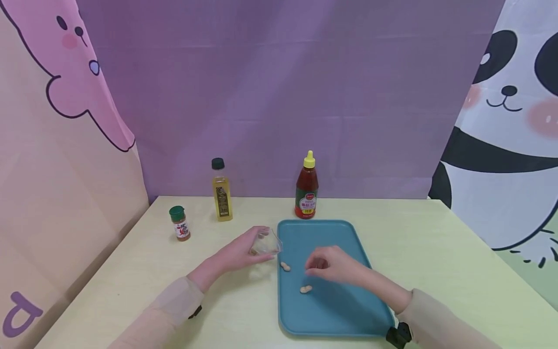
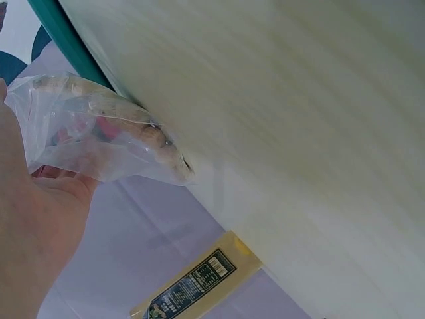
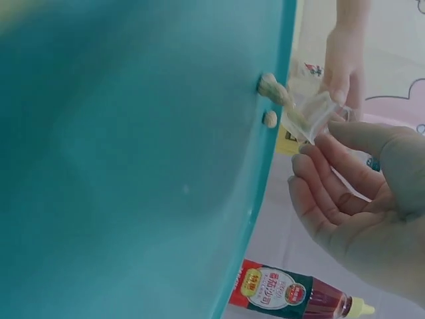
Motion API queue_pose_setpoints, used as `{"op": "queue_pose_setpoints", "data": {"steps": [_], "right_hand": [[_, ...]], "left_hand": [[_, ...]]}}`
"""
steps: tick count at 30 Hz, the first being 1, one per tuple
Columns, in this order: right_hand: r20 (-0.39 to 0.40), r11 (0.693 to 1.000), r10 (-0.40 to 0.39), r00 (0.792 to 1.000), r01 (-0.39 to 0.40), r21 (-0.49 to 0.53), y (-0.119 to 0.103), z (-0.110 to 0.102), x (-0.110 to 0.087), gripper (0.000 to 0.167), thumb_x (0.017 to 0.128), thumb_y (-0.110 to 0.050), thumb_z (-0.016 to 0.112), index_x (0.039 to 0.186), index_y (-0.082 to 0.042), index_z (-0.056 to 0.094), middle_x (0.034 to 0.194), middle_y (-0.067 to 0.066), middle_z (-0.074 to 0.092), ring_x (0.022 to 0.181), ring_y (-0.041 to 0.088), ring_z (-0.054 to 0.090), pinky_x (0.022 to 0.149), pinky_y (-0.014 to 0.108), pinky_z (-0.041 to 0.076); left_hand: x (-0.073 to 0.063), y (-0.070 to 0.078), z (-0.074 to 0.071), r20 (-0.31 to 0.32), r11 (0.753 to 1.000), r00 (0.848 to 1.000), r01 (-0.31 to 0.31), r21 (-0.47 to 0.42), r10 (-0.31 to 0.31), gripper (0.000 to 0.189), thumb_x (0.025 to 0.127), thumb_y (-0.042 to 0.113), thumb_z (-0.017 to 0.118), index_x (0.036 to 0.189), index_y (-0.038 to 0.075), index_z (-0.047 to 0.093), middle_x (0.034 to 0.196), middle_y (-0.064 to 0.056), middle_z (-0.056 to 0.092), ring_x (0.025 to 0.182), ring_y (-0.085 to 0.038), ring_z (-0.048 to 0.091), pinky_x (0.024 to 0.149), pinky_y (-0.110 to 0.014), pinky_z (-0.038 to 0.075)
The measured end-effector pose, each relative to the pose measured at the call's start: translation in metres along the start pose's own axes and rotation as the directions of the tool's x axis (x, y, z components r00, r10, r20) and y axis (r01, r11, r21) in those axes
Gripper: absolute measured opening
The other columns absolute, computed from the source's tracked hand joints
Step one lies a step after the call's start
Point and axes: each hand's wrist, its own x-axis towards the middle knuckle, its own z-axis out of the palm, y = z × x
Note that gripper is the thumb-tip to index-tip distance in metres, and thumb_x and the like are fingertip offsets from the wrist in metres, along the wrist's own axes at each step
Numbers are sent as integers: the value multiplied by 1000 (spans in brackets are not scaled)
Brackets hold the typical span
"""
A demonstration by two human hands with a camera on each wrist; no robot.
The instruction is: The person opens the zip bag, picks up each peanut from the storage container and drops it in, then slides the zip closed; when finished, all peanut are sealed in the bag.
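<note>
My left hand grips a clear plastic bag beside the left edge of the blue tray. Unshelled peanuts show through the bag in the left wrist view. Two peanuts lie on the tray: one peanut close to its left rim, another peanut nearer the front. Above the tray hovers my right hand, its fingers loosely bent and thumb near the fingertips. In the right wrist view nothing shows between thumb and fingers of that hand.
Behind the tray stands a ketchup bottle with a yellow cap. An oil bottle and a small green-capped spice jar stand at the back left of the pale table. A purple cloth hangs behind.
</note>
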Motion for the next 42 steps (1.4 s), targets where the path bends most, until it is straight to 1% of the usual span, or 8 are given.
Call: {"op": "queue_pose_setpoints", "data": {"steps": [5,11,20,25,30,35,40,42], "right_hand": [[51,999,31,998,-32,21,-1,6,-3,9,86,-19,68,88,-10,69,79,-4,66,67,-2,54,61,17,49],[127,993,77,989,-87,79,1,12,-4,11,87,-21,67,88,-10,70,79,-6,67,65,-1,52,60,18,48],[163,987,75,984,-96,126,0,17,-8,18,82,-30,72,84,-12,70,72,-8,66,62,-1,54,57,18,47],[197,986,74,978,-102,135,-2,18,-8,17,81,-27,74,85,-11,69,72,-7,63,62,-1,54,58,17,47],[203,987,83,976,-108,117,-3,17,-8,12,82,-21,72,85,-10,68,75,-7,60,64,-1,52,58,17,46],[204,986,92,975,-117,117,-3,16,-8,12,82,-22,73,84,-11,68,75,-8,60,63,-1,52,59,17,47],[188,982,125,974,-148,115,-2,12,-9,12,80,-22,74,83,-12,69,74,-8,65,64,0,55,60,18,49],[174,983,125,977,-146,115,-2,9,-9,11,80,-22,74,83,-12,69,74,-8,66,65,1,57,61,18,50]], "left_hand": [[-1,1,-1,-4,1000,1000,-16,-3,16,76,84,45,66,142,10,32,139,-7,46,123,-21,48,101,-38,44],[1,0,0,-4,999,999,-34,2,34,76,84,46,66,141,8,33,137,-9,47,124,-22,48,101,-38,43],[2,0,1,7,1000,1000,-1,9,1,78,83,47,67,143,11,31,138,-7,47,125,-21,47,104,-38,42],[2,0,1,9,1000,1000,6,5,-6,78,83,47,67,143,11,31,139,-7,46,123,-20,47,102,-37,43],[1,0,1,5,1000,1000,-2,-3,2,77,84,46,66,142,10,31,140,-7,45,121,-19,49,100,-37,44],[1,-1,1,6,1000,1000,3,-13,-3,79,83,47,66,143,10,31,141,-5,45,115,-18,53,96,-35,47],[1,-1,1,5,1000,1000,-3,-11,3,79,83,48,66,143,10,31,140,-5,45,118,-18,51,97,-36,46],[0,0,1,3,1000,1000,-6,-11,6,79,83,48,66,143,10,31,140,-5,45,120,-19,50,98,-36,45]]}}
